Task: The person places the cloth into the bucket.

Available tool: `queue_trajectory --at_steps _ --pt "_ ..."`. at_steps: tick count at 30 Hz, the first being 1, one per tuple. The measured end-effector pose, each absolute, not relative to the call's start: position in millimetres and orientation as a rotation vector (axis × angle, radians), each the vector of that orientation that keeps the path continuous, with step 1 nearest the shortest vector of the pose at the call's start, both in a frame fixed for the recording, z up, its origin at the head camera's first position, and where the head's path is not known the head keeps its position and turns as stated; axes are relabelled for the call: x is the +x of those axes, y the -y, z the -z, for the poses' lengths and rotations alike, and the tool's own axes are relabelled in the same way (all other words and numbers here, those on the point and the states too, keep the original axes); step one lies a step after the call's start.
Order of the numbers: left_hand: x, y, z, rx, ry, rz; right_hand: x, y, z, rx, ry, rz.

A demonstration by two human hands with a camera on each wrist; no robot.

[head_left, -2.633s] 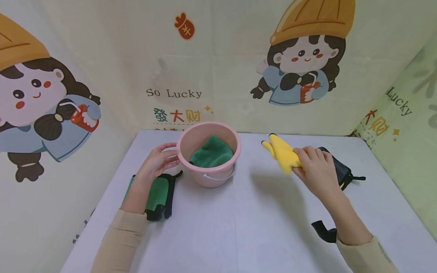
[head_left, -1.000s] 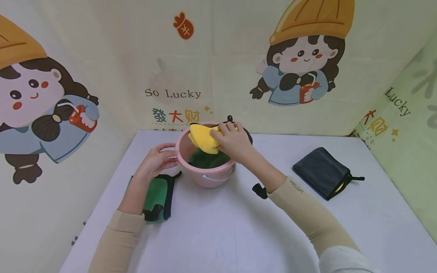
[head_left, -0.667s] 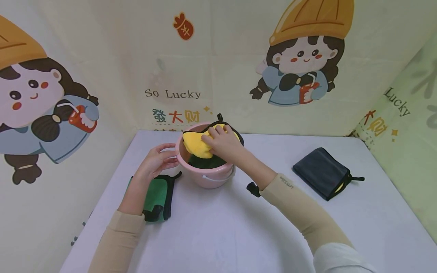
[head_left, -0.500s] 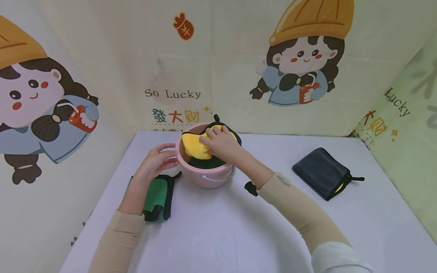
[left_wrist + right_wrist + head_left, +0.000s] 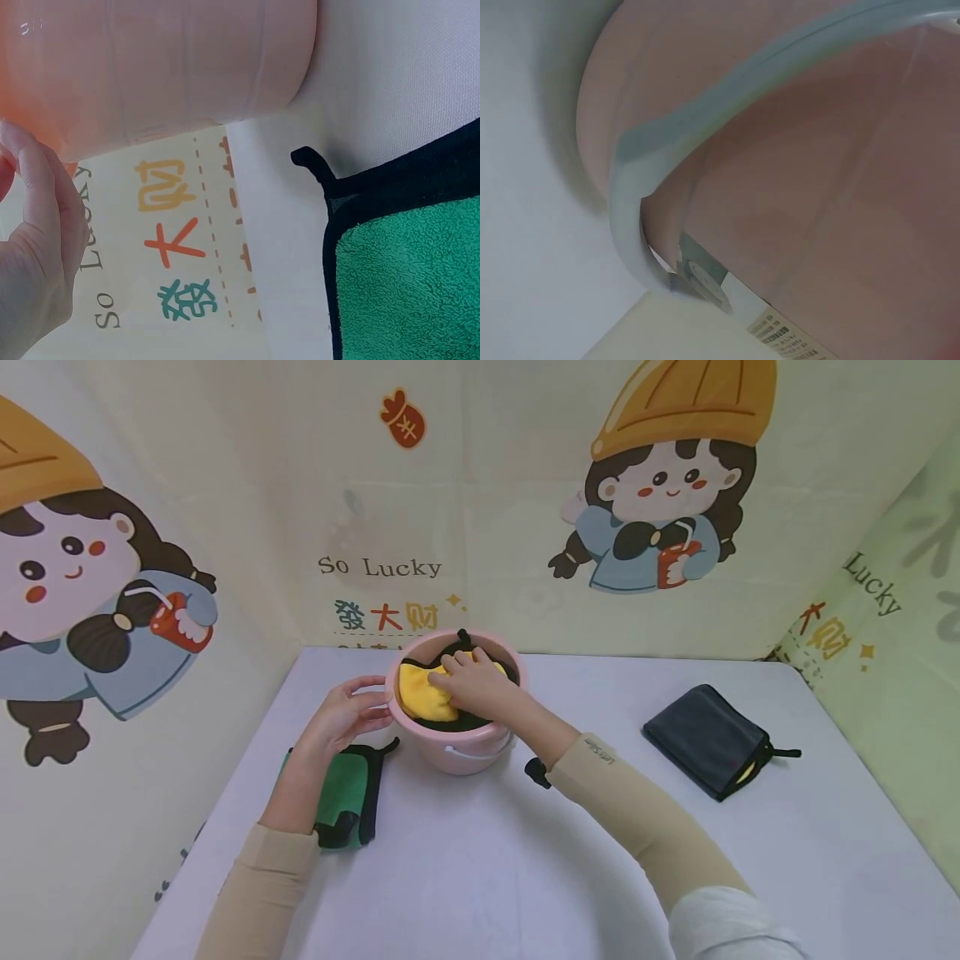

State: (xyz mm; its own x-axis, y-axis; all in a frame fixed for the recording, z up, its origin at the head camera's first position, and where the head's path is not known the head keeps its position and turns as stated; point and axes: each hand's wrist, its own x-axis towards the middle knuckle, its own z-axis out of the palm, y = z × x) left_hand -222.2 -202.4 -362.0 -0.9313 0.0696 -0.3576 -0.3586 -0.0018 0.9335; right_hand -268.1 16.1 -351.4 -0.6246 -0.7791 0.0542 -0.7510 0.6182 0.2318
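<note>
A pink bucket [image 5: 459,752] stands at the back centre of the table. My right hand [image 5: 483,689] reaches in over its near right rim, fingers on a bunched yellow towel [image 5: 423,693] with black edging and a loop. The towel lies inside the bucket, just below the rim; the green towel seen there earlier is covered. My left hand [image 5: 347,718] touches the bucket's left side with extended fingers, also seen at the edge of the left wrist view. In the right wrist view, the bucket wall and its pale handle [image 5: 667,142] fill the picture; the right hand is hidden.
A folded green towel [image 5: 343,797] with black edging lies under the left forearm. At right is a folded dark towel [image 5: 705,739] with a loop and a bit of yellow showing. A printed cloth backdrop [image 5: 510,485] stands behind the white table [image 5: 465,877].
My right hand has carried the yellow towel from the right side to the bucket and sunk with it below the rim. The left hand has stayed at the bucket's side.
</note>
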Motion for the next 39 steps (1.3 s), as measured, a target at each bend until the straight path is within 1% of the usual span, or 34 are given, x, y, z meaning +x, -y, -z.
queue_trajectory --at_steps 10,18,25,33,39 --pt "-221.5 202.0 359.7 -0.304 -1.96 -2.007 -275.8 -12.8 360.5 1.312 2.886 0.337" --pt "-220.8 202.5 358.9 -0.293 -1.956 -2.023 -273.3 -10.6 361.4 1.312 2.979 0.474" --pt "-221.6 202.4 361.0 -0.302 -1.967 -2.021 -271.1 -11.2 361.2 1.312 3.022 0.481" --pt "-222.2 203.1 362.6 -0.322 -1.965 -2.015 -269.6 -15.3 358.8 1.31 2.969 0.292" --pt "-221.0 203.4 363.3 -0.292 -1.962 -2.026 -263.3 -29.1 349.0 1.216 2.819 -0.028"
